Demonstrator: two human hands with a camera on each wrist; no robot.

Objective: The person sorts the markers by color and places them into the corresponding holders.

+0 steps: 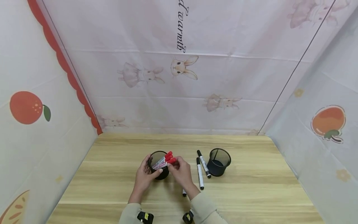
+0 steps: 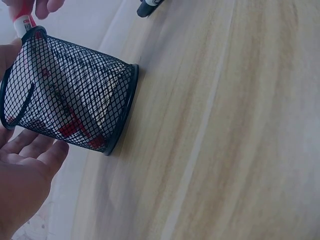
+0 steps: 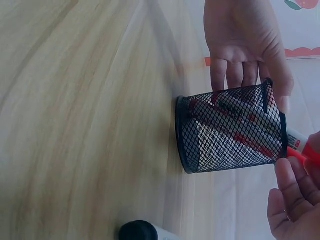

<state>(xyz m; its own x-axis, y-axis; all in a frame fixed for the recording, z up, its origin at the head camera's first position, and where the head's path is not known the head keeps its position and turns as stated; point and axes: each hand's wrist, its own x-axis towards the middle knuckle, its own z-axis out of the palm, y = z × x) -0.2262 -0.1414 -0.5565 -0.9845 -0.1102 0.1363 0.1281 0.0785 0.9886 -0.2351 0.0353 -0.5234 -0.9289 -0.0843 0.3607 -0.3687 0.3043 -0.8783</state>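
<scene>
My left hand (image 1: 143, 179) holds a black mesh pen cup (image 1: 161, 176) from its left side, thumb at the rim and fingers round the far side. Red-capped whiteboard markers (image 1: 161, 161) lean inside it, caps above the rim on the right. With thumb and fingers, my right hand (image 1: 182, 173) pinches a red marker cap (image 1: 172, 160) at the rim. Through the mesh in the left wrist view, red ends of markers (image 2: 67, 127) show low in the cup. The right wrist view shows the cup (image 3: 230, 130) with right-hand fingertips (image 3: 283, 167) beside its rim.
Right of my right hand, a second black mesh cup (image 1: 216, 168) stands upright. Two black-capped markers (image 1: 200, 174) lie on the wooden table (image 1: 251, 193) beside it. Another marker (image 1: 184, 193) is partly hidden by my right wrist. Printed cloth walls (image 1: 167, 115) bound the table's back and sides.
</scene>
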